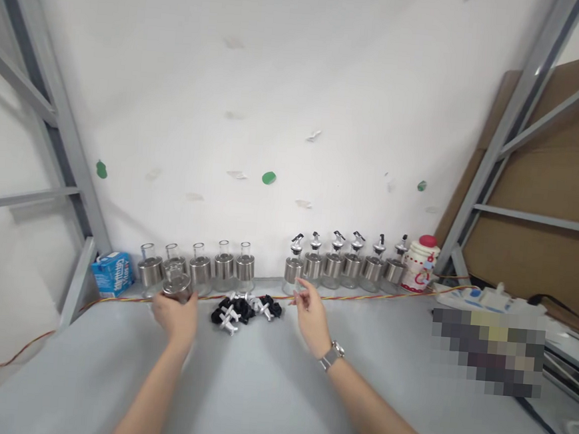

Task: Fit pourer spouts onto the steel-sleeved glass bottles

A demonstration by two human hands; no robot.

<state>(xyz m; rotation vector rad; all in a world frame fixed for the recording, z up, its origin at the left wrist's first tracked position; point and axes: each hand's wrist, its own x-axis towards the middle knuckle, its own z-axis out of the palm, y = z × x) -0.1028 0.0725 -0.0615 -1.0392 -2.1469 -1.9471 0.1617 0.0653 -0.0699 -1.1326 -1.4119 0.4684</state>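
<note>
My left hand (177,316) is wrapped round an oil bottle (177,287) of clear glass with a steel sleeve and no spout on its neck. Other spoutless bottles (224,266) stand in a row behind it along the wall. Between my hands lies a pile of black and silver pourer spouts (245,310). To the right of that pile, my right hand (312,319) hovers with fingers partly bent and apart, nothing visible in them. Just behind it is the nearest of several bottles fitted with spouts (294,269), standing upright in a row.
A blue carton (113,274) stands at the far left. On the right are a white and red jar (420,264), a power strip (496,300) and a pixelated patch. A twisted red and yellow wire (363,297) runs along the back. Grey metal posts flank the table (250,388).
</note>
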